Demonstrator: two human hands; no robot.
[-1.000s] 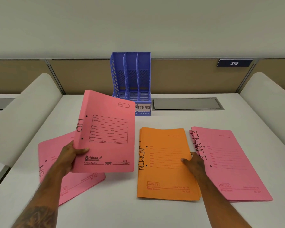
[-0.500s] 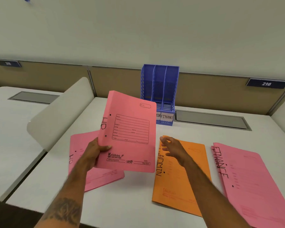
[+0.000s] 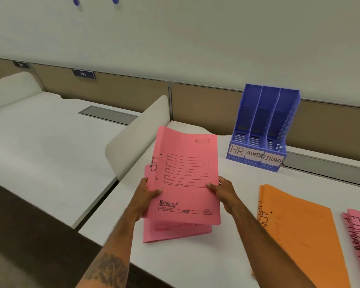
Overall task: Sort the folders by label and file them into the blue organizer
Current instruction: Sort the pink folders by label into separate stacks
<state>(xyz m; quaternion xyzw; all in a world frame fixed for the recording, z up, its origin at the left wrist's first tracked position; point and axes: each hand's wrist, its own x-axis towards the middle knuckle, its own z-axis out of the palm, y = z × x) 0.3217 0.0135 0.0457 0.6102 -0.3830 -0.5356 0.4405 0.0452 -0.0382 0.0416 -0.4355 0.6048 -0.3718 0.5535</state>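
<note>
While both hands grip it, pink "HR" folder (image 3: 185,175), "Krishna" printed.

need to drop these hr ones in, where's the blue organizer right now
In the head view the blue organizer stands upright at the back right of the desk, against the partition, beyond the orange folders.

we see white desks (image 3: 50,142) split by a rounded divider (image 3: 137,138), tan partition panels (image 3: 123,90) and a pale wall (image 3: 175,38).
</note>
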